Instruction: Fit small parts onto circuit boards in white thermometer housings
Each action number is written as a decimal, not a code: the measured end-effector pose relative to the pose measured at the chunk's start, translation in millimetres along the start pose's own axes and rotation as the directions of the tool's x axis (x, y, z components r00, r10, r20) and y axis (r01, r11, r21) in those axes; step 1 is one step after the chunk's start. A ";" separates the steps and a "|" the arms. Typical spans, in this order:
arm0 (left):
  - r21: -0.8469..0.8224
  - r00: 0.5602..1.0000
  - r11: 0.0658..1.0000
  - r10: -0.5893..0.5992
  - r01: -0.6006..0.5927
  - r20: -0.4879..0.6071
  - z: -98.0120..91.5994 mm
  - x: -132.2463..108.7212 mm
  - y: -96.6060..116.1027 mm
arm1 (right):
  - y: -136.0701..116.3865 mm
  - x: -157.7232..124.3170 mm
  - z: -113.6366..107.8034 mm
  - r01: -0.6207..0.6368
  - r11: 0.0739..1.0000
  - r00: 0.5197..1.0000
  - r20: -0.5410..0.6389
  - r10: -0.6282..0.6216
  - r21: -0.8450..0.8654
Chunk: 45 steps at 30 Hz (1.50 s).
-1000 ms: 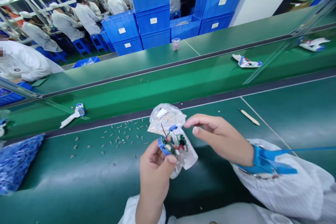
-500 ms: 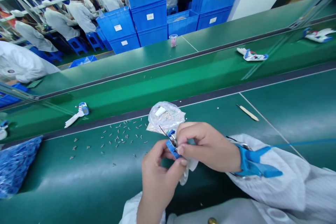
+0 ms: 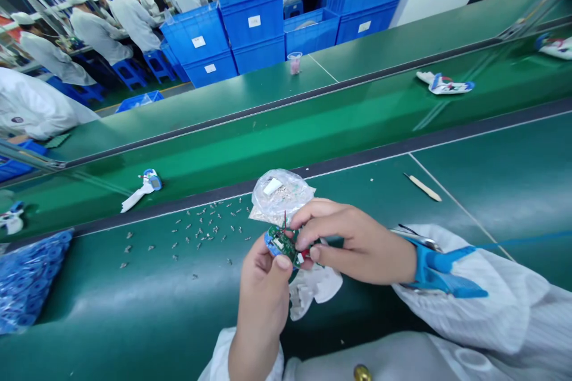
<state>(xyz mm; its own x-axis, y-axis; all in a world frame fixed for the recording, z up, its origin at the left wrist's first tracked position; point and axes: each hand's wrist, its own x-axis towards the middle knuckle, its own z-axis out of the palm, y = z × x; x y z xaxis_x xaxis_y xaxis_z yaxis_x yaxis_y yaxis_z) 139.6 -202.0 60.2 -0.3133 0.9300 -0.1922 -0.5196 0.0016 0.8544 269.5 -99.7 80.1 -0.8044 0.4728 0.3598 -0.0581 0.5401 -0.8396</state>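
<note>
1. Although the right hand (image 3: 360,244) covers much of it, a round green circuit board (image 3: 282,245) with a blue rim shows between both hands, held up over the green conveyor belt (image 3: 487,155).
2. The left hand (image 3: 263,293) pinches the board from below, its thumb (image 3: 282,262) pressed on the lower edge; its other fingers are hidden behind the hand and board.
3. The right hand's fingers (image 3: 322,220) curl over the board from the right and press against it. Which fingertip bears on which part cannot be made out.
4. A thin dark wire (image 3: 285,218) rises from the board. Its far end and its joint to the board are too small to make out.
5. A clear plastic bag (image 3: 279,195) lies just above the board, and a crumpled white plastic wrap (image 3: 313,293) sits just below it; whether either touches the board is hard to tell.
6. Small metal parts (image 3: 208,227) lie scattered left of the hands, and a wooden stick (image 3: 422,187) lies to the right. A blue wrist strap (image 3: 440,271) circles the right wrist.
</note>
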 end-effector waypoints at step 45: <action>0.137 0.987 0.987 -0.097 0.079 0.129 1.0 -7.8 3.3 | -14.1 8.7 -19.1 -0.163 0.984 0.971 0.185 0.148 0.067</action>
<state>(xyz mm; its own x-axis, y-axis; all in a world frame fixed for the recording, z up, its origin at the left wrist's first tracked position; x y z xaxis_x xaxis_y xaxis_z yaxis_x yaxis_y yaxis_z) 141.1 -208.9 65.1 -0.1568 0.9650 -0.2102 -0.4292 0.1251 0.8945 274.6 -89.9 102.9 -0.8997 0.4101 0.1497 0.0342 0.4080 -0.9123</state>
